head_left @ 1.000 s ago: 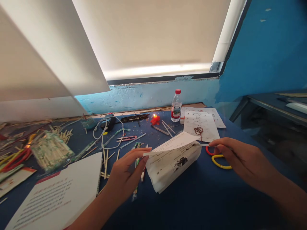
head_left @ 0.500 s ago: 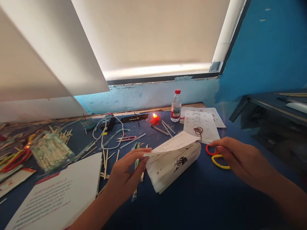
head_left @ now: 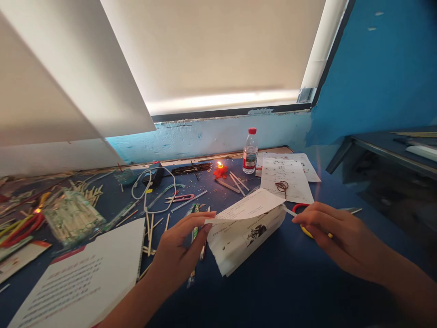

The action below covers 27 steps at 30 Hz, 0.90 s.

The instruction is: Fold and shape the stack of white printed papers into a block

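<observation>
My left hand (head_left: 186,243) pinches the left edge of a folded printed paper (head_left: 239,243) between thumb and fingers. The paper bulges open toward me and shows a dark picture on its front. My right hand (head_left: 337,234) is closed, its fingertips pinching a thin white strip (head_left: 289,210) that reaches to the paper's right end. Whether the strip is part of the paper, I cannot tell. Scissors with red and yellow handles (head_left: 306,231) lie on the table under my right hand, partly hidden by it, and a blade shows to the right.
A lit red candle (head_left: 220,171) burns behind the paper. Nearby stand a water bottle (head_left: 250,152) and several white sticks (head_left: 235,182). Printed sheets with a brown cord (head_left: 282,186) lie at right. A white cable (head_left: 175,182), snips (head_left: 180,197) and bagged sticks (head_left: 73,212) are at left.
My right hand has left the red scissor handle and now pinches the white strip at the paper's right end. My left hand has stayed on the paper, whose top flap sits slightly lower.
</observation>
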Tool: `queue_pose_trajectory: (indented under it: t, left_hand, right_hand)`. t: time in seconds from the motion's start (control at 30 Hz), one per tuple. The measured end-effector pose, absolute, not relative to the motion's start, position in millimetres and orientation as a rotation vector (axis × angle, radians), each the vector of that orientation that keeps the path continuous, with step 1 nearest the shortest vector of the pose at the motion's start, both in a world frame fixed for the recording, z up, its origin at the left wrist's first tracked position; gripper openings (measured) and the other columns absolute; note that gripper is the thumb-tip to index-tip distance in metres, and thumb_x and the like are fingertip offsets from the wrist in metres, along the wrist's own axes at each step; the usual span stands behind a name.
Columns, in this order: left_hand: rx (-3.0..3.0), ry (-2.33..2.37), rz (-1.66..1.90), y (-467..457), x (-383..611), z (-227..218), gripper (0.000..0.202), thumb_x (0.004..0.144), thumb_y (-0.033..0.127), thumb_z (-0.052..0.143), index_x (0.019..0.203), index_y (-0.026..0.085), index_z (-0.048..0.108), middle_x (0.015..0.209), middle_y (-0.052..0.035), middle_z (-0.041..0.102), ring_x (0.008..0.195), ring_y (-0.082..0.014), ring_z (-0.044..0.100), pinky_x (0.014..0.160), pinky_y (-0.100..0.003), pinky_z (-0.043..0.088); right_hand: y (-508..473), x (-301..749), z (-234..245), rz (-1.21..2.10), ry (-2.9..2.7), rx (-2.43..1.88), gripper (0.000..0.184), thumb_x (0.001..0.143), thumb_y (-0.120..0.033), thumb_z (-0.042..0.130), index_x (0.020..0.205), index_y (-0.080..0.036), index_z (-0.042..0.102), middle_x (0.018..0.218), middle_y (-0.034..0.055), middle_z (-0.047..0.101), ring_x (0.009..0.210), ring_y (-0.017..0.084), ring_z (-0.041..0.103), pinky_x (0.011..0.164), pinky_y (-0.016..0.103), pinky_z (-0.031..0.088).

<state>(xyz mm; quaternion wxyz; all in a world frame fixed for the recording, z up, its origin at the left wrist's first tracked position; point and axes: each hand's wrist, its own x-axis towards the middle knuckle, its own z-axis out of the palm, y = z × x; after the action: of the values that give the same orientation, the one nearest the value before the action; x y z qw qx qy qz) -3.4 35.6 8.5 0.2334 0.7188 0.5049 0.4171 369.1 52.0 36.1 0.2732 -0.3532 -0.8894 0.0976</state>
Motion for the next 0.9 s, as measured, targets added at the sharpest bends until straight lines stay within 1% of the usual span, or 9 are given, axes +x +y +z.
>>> queue_pose_trajectory:
  t: [0.1,0.2,0.27,0.43,0.63,0.7,0.77,0.83,0.9]
  left_hand:
    - [1.993,1.391,1.139,35.5,-5.2,6.3,0.016,0.101,0.029,0.06,0.103,0.028,0.076,0.125,-0.0065,0.075,0.11,-0.0241,0.074,0.08,-0.029,0.064]
    - [1.982,1.386,1.139,35.3,-5.8,5.0,0.016,0.101,0.03,0.06,0.106,0.03,0.075,0.124,-0.0051,0.076,0.116,-0.0251,0.073,0.084,-0.03,0.064]
    - [1.983,1.388,1.136,35.1,-5.2,5.5,0.017,0.101,0.03,0.06,0.107,0.03,0.076,0.124,-0.005,0.077,0.117,-0.0258,0.073,0.087,-0.032,0.064]
    - [1.996,1.405,1.14,34.7,-2.3,9.5,0.018,0.101,0.031,0.06,0.106,0.028,0.077,0.122,-0.0068,0.078,0.113,-0.0266,0.074,0.085,-0.033,0.064]
    - [2.0,1.384,1.16,34.9,-2.7,8.6,0.016,0.1,0.029,0.061,0.102,0.026,0.076,0.122,-0.0076,0.078,0.115,-0.0267,0.074,0.085,-0.032,0.064]
    - [2.0,1.394,1.143,34.7,-3.1,8.4,0.015,0.1,0.03,0.061,0.104,0.026,0.075,0.123,-0.0079,0.077,0.116,-0.0276,0.074,0.083,-0.032,0.065]
    - [2.007,1.402,1.141,34.0,-2.7,8.8,0.016,0.1,0.03,0.061,0.105,0.026,0.076,0.122,-0.0083,0.077,0.115,-0.0285,0.074,0.08,-0.032,0.066]
    - [2.01,1.404,1.153,32.9,-1.9,9.7,0.017,0.1,0.03,0.06,0.104,0.026,0.076,0.121,-0.0087,0.078,0.112,-0.0291,0.075,0.076,-0.032,0.066]
    - [2.01,1.39,1.165,31.7,-1.1,10.6,0.018,0.1,0.03,0.06,0.102,0.025,0.077,0.12,-0.0095,0.078,0.111,-0.0295,0.076,0.071,-0.031,0.067]
  right_hand:
    - [52.0,370.9,34.5,0.35,-2.393,-0.912,0.03,0.103,-0.013,0.05,0.125,-0.029,0.059,0.103,0.0045,0.066,0.082,0.017,0.066,0.068,0.028,0.051]
    - [53.1,375.5,30.9,0.405,-2.382,-0.9,0.032,0.103,-0.013,0.049,0.127,-0.03,0.06,0.107,0.0055,0.065,0.087,0.018,0.066,0.071,0.029,0.052]
    - [54.1,378.9,28.4,0.456,-2.357,-0.914,0.032,0.104,-0.014,0.048,0.128,-0.031,0.061,0.109,0.0058,0.064,0.086,0.018,0.065,0.07,0.029,0.052]
    - [55.2,384.9,26.6,0.619,-2.231,-0.975,0.029,0.106,-0.021,0.048,0.124,-0.034,0.066,0.11,0.0053,0.066,0.078,0.017,0.065,0.065,0.027,0.052]
    - [53.9,396.6,24.0,0.752,-1.832,-0.959,0.02,0.102,-0.036,0.059,0.11,-0.035,0.078,0.097,0.0054,0.07,0.07,0.019,0.064,0.054,0.028,0.05]
    - [54.1,399.9,25.5,0.794,-1.611,-1.004,0.018,0.099,-0.042,0.064,0.105,-0.036,0.08,0.085,0.0048,0.068,0.065,0.02,0.063,0.048,0.03,0.049]
    - [56.3,400.3,29.8,0.748,-1.451,-1.074,0.017,0.098,-0.045,0.064,0.098,-0.037,0.08,0.078,0.0045,0.064,0.062,0.022,0.06,0.045,0.032,0.047]
    - [61.0,397.8,35.1,0.619,-1.418,-1.107,0.018,0.098,-0.046,0.064,0.093,-0.038,0.079,0.087,0.0054,0.063,0.062,0.021,0.058,0.044,0.035,0.046]
    - [67.6,393.7,38.8,0.463,-1.498,-1.093,0.017,0.099,-0.045,0.062,0.093,-0.037,0.077,0.107,0.0058,0.062,0.064,0.02,0.058,0.047,0.036,0.047]
